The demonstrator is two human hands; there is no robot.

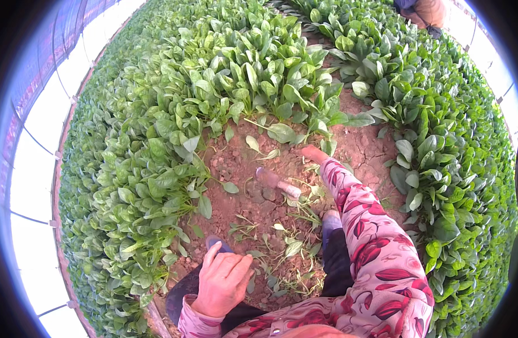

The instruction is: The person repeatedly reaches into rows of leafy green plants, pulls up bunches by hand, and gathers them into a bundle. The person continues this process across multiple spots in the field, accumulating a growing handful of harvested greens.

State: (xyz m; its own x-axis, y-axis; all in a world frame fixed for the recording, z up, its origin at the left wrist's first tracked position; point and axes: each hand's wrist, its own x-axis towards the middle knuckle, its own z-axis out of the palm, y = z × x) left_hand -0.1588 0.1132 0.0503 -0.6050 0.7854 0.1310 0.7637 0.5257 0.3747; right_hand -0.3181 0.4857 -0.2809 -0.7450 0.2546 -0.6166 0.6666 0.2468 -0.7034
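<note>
My right hand [313, 153] reaches down to the soil beside the base of leafy green plants [280, 95] that look like spinach; its fingertips are hard to make out. Over my left knee, my left hand [224, 276] hangs loosely curled, one digit apart from the rest, and nothing shows in it. Between the two, a short hand tool with a flat blade and pale handle [289, 189] lies on the bare soil [229, 158]. A cut leaf [281, 132] rests just left of my right hand.
Loose leaves and trimmings [292, 247] litter the ground between my shoes [331, 220]. Dense spinach-like rows stand at left and right [436, 203]. A stick-like piece [157, 319] lies at lower left. Another person [426, 14] is at the far right, near the plastic-covered side.
</note>
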